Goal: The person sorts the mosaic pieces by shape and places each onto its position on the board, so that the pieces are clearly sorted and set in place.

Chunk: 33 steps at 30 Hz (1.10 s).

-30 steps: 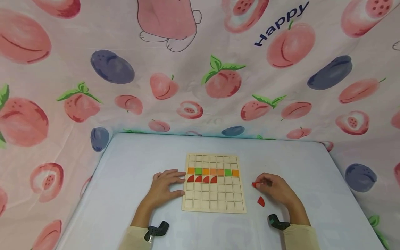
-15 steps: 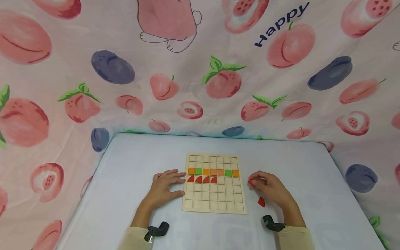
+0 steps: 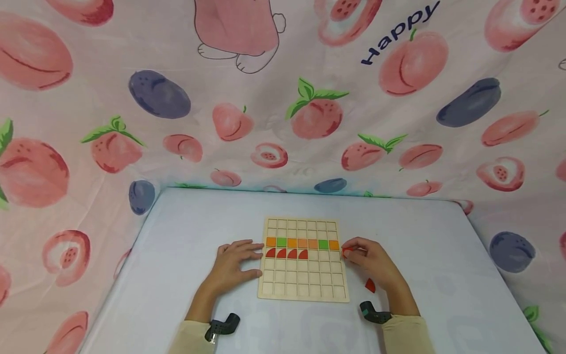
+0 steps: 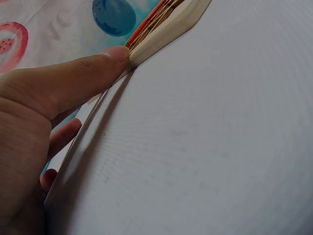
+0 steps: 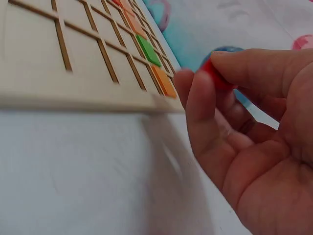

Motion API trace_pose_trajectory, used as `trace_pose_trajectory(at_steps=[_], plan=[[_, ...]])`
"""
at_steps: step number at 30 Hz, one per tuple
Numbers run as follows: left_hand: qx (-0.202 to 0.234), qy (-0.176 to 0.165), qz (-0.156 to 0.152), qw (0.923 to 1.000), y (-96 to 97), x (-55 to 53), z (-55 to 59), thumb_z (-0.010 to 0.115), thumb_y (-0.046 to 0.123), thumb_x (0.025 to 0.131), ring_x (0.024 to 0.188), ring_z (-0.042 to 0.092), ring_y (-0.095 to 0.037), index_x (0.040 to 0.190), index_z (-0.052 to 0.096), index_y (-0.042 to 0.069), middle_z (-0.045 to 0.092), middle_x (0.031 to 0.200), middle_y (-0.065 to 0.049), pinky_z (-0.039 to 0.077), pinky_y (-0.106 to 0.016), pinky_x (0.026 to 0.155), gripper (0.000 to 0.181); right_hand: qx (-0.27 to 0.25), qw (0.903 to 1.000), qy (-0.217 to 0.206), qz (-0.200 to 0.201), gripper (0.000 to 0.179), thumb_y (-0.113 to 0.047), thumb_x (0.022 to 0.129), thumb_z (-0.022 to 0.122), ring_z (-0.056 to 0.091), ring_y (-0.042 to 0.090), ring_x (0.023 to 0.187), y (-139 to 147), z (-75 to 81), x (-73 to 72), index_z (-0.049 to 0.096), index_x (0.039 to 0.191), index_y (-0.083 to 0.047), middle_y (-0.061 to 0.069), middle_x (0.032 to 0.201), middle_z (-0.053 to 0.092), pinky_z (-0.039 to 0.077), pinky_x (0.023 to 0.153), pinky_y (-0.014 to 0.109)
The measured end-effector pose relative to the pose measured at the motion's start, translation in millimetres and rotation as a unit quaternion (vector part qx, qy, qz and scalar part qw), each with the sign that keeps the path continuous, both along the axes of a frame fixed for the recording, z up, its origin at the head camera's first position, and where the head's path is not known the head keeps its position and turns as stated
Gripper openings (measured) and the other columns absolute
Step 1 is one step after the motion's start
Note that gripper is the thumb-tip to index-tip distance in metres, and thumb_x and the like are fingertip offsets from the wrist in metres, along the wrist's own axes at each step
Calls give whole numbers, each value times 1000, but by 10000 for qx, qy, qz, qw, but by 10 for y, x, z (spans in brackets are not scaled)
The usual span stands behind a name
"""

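A wooden grid board [image 3: 302, 291] lies on the white table. One row holds orange and green square tiles [image 3: 324, 244]; the row below has several red quarter-circle tiles [image 3: 281, 253] in its left cells. My left hand [image 3: 232, 265] rests at the board's left edge, fingers spread, thumb touching the rim in the left wrist view [image 4: 73, 83]. Beside the board's right edge, my right hand [image 3: 373, 260] pinches a red tile [image 5: 218, 77] between thumb and fingers, raised off the table. The fingers hide most of that tile. Another red quarter-circle tile [image 3: 370, 285] lies below this hand.
Black wrist cameras sit on the left wrist [image 3: 223, 325] and right wrist [image 3: 375, 312]. A fruit-print cloth [image 3: 274, 123] hangs behind the table and down its sides. The white table top [image 3: 212, 211] extends around the board.
My right hand has moved left with the red tile, from right of the board to its right edge. My left hand and the board have stayed put.
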<state>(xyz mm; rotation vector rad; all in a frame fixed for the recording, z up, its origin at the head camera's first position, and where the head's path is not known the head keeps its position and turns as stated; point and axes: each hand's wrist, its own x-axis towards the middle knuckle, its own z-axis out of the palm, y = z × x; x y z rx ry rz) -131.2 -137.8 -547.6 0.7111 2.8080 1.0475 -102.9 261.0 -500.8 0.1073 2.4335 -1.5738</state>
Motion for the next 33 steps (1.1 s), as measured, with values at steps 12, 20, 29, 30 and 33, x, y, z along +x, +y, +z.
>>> trace_pose_trajectory(at_steps=[12, 20, 29, 30, 33], plan=[[-5, 14, 9, 10000, -13, 3, -4, 86, 42, 79, 143, 46, -16, 120, 76, 26, 61, 142, 20, 24, -55, 110, 45, -216, 9993, 110, -272, 29, -19, 92, 76, 66, 21, 89, -265, -58, -71, 68, 116, -6, 13, 106, 71, 54, 78, 24], [-7, 50, -27, 10000, -10, -6, 5, 86, 43, 79, 143, 47, -17, 120, 77, 25, 63, 141, 18, 24, -55, 109, 45, -503, 9983, 234, -149, 28, -16, 91, 77, 71, 22, 89, -430, -44, -78, 69, 113, -1, 15, 106, 73, 55, 79, 29], [-35, 2, 23, 10000, -14, 5, 6, 86, 43, 79, 143, 46, -17, 119, 77, 26, 62, 142, 18, 24, -55, 110, 44, -285, 9986, 359, -254, 27, -21, 86, 83, 74, 18, 84, -575, -110, -129, 75, 105, -4, 11, 95, 78, 55, 79, 24], [-30, -6, 22, 10000, -14, 5, 4, 86, 43, 79, 143, 46, -17, 119, 77, 26, 62, 142, 18, 24, -55, 110, 44, -250, 9987, 368, -231, 26, -19, 88, 81, 75, 17, 85, -592, -119, -134, 75, 108, -4, 11, 97, 79, 56, 79, 23], [-19, 6, 2, 10000, -13, 4, -1, 86, 43, 79, 143, 46, -17, 119, 76, 26, 62, 142, 18, 23, -55, 110, 44, -71, 9989, 392, -240, 22, -15, 92, 76, 74, 17, 84, -645, -140, -146, 75, 112, -5, 9, 99, 78, 56, 74, 24]])
